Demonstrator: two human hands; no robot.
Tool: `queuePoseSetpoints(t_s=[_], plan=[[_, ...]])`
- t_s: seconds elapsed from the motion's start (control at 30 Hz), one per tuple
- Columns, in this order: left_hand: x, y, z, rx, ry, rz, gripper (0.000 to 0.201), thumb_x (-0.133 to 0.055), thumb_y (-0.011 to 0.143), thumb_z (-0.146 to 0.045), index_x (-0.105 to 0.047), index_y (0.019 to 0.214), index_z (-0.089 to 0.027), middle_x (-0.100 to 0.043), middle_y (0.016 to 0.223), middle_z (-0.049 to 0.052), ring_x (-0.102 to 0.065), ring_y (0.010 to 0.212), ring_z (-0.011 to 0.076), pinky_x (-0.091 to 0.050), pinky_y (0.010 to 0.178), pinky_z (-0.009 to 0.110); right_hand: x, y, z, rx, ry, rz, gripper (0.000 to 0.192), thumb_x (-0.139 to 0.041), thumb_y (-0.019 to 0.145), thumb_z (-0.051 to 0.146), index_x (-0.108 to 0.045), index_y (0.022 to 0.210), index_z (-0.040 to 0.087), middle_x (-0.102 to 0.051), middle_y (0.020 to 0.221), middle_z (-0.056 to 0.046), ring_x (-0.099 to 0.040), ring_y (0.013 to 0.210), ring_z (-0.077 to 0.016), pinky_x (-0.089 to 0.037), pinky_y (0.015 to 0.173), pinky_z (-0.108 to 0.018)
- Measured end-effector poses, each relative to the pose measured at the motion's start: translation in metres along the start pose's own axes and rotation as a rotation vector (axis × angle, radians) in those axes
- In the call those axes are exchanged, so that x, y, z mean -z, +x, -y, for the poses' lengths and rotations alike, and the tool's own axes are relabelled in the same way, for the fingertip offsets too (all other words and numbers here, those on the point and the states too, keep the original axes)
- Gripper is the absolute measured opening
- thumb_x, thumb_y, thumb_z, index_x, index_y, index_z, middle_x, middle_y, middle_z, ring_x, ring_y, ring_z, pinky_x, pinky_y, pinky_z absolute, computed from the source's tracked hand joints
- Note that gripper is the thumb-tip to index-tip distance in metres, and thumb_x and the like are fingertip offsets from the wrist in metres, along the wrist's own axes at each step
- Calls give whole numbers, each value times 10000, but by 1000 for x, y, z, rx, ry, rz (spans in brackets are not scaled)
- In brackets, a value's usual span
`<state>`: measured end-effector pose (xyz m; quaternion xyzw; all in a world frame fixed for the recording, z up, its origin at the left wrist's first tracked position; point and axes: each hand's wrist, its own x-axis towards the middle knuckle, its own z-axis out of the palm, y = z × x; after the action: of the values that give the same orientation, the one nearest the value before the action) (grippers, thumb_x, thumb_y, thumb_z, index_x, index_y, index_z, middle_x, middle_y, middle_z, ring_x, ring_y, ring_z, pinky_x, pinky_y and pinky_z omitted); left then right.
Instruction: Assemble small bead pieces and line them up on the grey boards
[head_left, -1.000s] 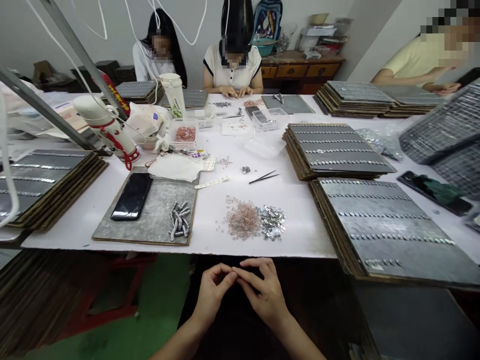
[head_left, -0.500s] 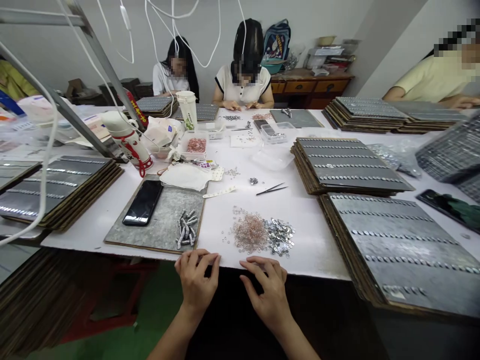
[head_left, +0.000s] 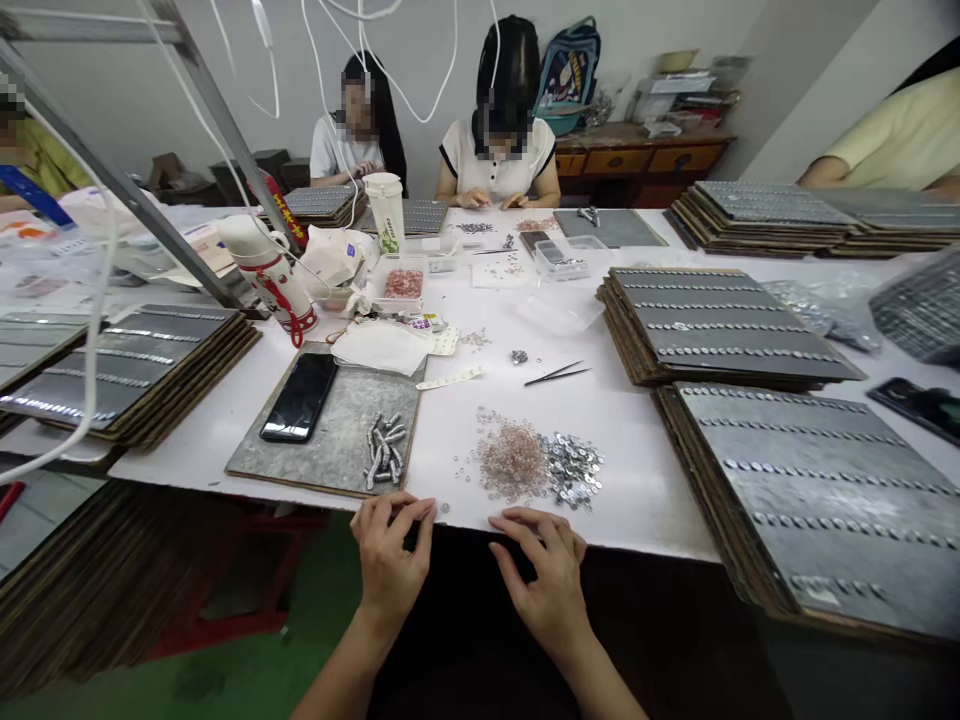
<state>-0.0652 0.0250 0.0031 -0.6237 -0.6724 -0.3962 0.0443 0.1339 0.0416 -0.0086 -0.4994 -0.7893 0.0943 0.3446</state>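
Observation:
My left hand (head_left: 391, 550) rests at the front table edge, thumb and forefinger tips pressed together; whatever is between them, if anything, is too small to make out. Just right of those tips lies a small round washer-like piece (head_left: 445, 508). My right hand (head_left: 541, 570) is at the same edge, fingers curved, thumb apart from the forefinger, nothing seen between them. Beyond it spread a heap of small pinkish clear rings (head_left: 512, 460) and a heap of silvery metal discs (head_left: 573, 468). Stacked silvery cylinders (head_left: 385, 450) lie on a grey board (head_left: 337, 462) ahead of my left hand.
A black phone (head_left: 300, 398) lies on the grey board. Tweezers (head_left: 556, 373) are farther back. Stacked boards with rows of discs (head_left: 817, 500) stand at the right, others (head_left: 142, 350) at the left. A red-and-white flask (head_left: 271, 280) stands behind. Co-workers sit across the table.
The view has shifted slightly, so the table things appear farther right. The washer-like piece beside my left fingertips now shows clearly. Both hands keep nearly the same pose.

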Motion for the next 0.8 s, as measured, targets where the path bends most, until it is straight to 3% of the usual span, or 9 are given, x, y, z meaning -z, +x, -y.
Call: queuePoseSetpoints(t_s=[0.37, 0.6, 0.7, 0.8], plan=[[2, 6, -13, 117, 102, 168, 109, -719, 789, -247, -757, 866, -313, -648, 910, 38, -512, 912, 266, -312, 840, 431, 3, -2, -1, 42, 39, 5, 220, -607, 869, 230, -641, 1070, 312, -643, 1043, -2, -551, 978, -195, -340, 824, -359], [-1, 4, -10, 120, 91, 153, 52, -737, 771, -275, -739, 821, -288, -668, 903, 36, -523, 910, 285, -318, 828, 445, 4, -2, -1, 59, 71, -12, 222, -606, 870, 222, -629, 1072, 309, -644, 1025, 0, -559, 958, -188, -335, 837, -365], [-1, 2, -9, 60, 6, 89, 45, -724, 781, -240, -716, 820, -261, -683, 848, 24, -557, 869, 264, -346, 833, 440, 6, -2, 2, 57, 106, -12, 255, -589, 879, 217, -602, 1122, 295, -635, 1034, -9, -561, 966, -184, -341, 848, -362], [1, -3, -14, -25, -246, 98, 73, -672, 819, -172, -685, 862, -229, -698, 801, 8, -607, 795, 200, -435, 789, 356, 11, -3, 7, 74, 161, 20, 330, -580, 886, 250, -551, 1215, 271, -620, 1065, -29, -554, 993, -188, -353, 863, -361]])
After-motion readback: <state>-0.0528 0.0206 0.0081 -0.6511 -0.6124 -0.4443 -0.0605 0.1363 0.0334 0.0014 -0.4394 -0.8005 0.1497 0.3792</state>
